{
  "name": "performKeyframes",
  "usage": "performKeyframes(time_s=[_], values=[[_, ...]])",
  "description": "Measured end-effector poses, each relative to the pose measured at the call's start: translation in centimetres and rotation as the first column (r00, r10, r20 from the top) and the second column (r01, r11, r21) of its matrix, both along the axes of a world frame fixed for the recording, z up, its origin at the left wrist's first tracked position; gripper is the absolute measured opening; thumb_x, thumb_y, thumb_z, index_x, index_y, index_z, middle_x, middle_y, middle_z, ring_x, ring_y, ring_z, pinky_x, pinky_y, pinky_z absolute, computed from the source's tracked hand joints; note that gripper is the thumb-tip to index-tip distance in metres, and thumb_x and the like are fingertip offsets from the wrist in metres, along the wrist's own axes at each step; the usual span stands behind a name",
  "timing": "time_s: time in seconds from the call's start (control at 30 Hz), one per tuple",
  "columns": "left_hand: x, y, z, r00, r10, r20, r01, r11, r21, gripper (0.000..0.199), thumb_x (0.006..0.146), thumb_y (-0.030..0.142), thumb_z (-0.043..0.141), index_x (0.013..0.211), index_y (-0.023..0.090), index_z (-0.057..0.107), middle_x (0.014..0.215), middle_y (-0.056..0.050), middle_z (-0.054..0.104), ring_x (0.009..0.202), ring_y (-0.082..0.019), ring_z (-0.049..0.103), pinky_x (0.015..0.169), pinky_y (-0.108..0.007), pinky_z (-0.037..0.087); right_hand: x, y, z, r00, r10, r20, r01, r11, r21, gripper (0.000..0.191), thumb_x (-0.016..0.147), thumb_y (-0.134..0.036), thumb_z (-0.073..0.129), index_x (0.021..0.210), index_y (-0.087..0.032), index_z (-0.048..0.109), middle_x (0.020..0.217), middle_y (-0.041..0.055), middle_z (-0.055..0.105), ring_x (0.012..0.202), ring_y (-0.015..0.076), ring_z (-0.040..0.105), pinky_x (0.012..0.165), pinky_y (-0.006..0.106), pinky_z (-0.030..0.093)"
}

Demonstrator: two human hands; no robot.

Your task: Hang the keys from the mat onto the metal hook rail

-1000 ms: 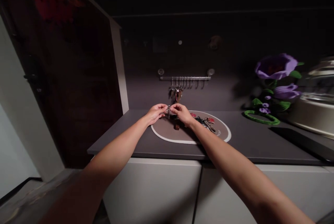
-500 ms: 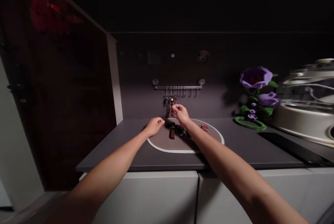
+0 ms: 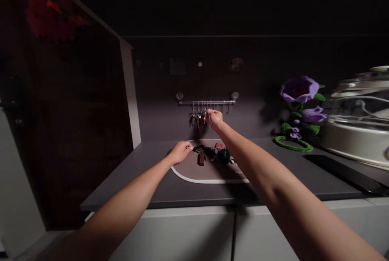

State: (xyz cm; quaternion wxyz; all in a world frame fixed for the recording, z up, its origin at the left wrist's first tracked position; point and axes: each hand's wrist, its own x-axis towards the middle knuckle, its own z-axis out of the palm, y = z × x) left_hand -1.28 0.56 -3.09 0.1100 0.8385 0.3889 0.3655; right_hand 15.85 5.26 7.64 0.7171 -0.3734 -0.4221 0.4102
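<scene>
My right hand (image 3: 215, 119) is raised to the wall rack (image 3: 207, 102), a clear rail with a row of hooks. Its fingers pinch a small bunch of keys (image 3: 206, 116) just under the hooks. Other keys (image 3: 195, 119) hang from the hooks to its left. Low over the left part of the oval mat (image 3: 194, 179), my left hand (image 3: 181, 152) has its fingertips closed beside a dark strap-like piece; whether it grips that is unclear. On the mat lie a brown key fob (image 3: 201, 159), a round black item (image 3: 224, 155) and a red item (image 3: 219, 146).
Purple felt flowers (image 3: 300, 89) with a green ring base stand on the counter at right. Beside them is a cream appliance with a clear cover (image 3: 358, 139). A flat black object (image 3: 343, 172) lies in front. The dark counter's front edge runs above white cabinet doors (image 3: 176, 228).
My right hand has risen slightly and moved right with the keys, up to the hooks. My left hand has shifted slightly down, to the dark strap-like piece. The view has shifted slightly.
</scene>
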Motion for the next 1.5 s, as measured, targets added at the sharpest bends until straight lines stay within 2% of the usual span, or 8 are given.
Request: performKeyframes(time_s=[0.4, 0.8, 0.97, 1.17, 1.33, 1.43, 1.5], values=[[0.0, 0.0, 0.2, 1.0, 0.017, -0.015, -0.017, 1.0, -0.019, 0.024, 0.078, 0.026, 0.045, 0.068, 0.013, 0.064, 0.065, -0.003, 0.06, 0.062, -0.013, 0.049, 0.06, -0.023, 0.033, -0.3, 2.2, -0.4, 0.999, -0.045, 0.025, 0.046, 0.999, -0.028, 0.012, 0.064, -0.008, 0.049, 0.055, -0.016, 0.045, 0.044, -0.0051, 0.044, 0.041, 0.0046, 0.04, 0.045, 0.018, 0.043], [-0.2, 0.2, 0.1, 0.999, 0.031, 0.017, -0.031, 0.999, -0.027, 0.023, 0.078, 0.026, 0.045, 0.068, 0.014, 0.062, 0.064, -0.003, 0.059, 0.062, -0.014, 0.049, 0.06, -0.023, 0.034, 0.4, 1.6, -1.8, 0.997, 0.06, 0.056, -0.058, 0.998, -0.04, 0.01, 0.073, -0.008, 0.047, 0.067, -0.016, 0.046, 0.05, -0.0029, 0.051, 0.047, 0.0056, 0.05, 0.048, 0.018, 0.048], [-0.3, 0.1, 0.0, 0.995, 0.056, 0.084, -0.048, 0.994, -0.093, 0.02, 0.075, 0.028, 0.047, 0.069, 0.015, 0.061, 0.063, -0.002, 0.058, 0.061, -0.013, 0.048, 0.058, -0.022, 0.035, 0.6, 0.8, -2.0, 0.994, 0.082, 0.066, -0.079, 0.995, -0.053, 0.012, 0.074, -0.008, 0.048, 0.065, -0.016, 0.045, 0.052, -0.0027, 0.051, 0.047, 0.0049, 0.049, 0.048, 0.018, 0.049], [-0.5, 0.1, 0.5, 0.993, 0.092, 0.07, -0.078, 0.981, -0.178, 0.011, 0.071, 0.022, 0.051, 0.067, 0.014, 0.058, 0.058, 0.001, 0.054, 0.056, -0.01, 0.046, 0.055, -0.021, 0.034, 0.9, -0.8, -2.3, 0.993, 0.104, 0.055, -0.097, 0.989, -0.108, 0.016, 0.07, -0.003, 0.051, 0.068, -0.017, 0.044, 0.056, -0.0038, 0.05, 0.048, 0.0045, 0.047, 0.051, 0.021, 0.05], [-0.6, 0.3, 1.3, 0.99, 0.105, 0.097, -0.06, 0.921, -0.384, 0.011, 0.066, 0.026, 0.059, 0.067, 0.016, 0.055, 0.048, 0.005, 0.05, 0.046, -0.008, 0.043, 0.047, -0.019, 0.03, 1.3, -2.2, -3.0, 0.998, 0.031, 0.049, -0.021, 0.982, -0.186, 0.019, 0.068, -0.004, 0.054, 0.078, -0.018, 0.046, 0.064, -0.0033, 0.05, 0.053, 0.006, 0.049, 0.054, 0.024, 0.05], [-0.4, 0.6, 1.9, 0.992, 0.094, 0.084, -0.045, 0.888, -0.458, 0.017, 0.063, 0.028, 0.064, 0.063, 0.015, 0.053, 0.042, 0.006, 0.049, 0.041, -0.007, 0.042, 0.044, -0.019, 0.029, 1.4, -3.5, -3.7, 0.992, 0.092, 0.085, -0.075, 0.981, -0.181, 0.018, 0.068, -0.003, 0.053, 0.077, -0.017, 0.049, 0.066, -0.0021, 0.05, 0.055, 0.007, 0.05, 0.057, 0.027, 0.051], [0.0, 0.9, 2.1, 0.992, 0.114, 0.045, -0.08, 0.875, -0.477, 0.019, 0.062, 0.028, 0.065, 0.058, 0.015, 0.052, 0.038, 0.006, 0.047, 0.037, -0.007, 0.039, 0.043, -0.019, 0.027, 1.2, -4.4, -4.3, 0.984, 0.141, 0.112, -0.119, 0.976, -0.182, 0.016, 0.067, -0.004, 0.055, 0.076, -0.017, 0.05, 0.066, -0.0014, 0.051, 0.056, 0.0075, 0.051, 0.058, 0.027, 0.051]])
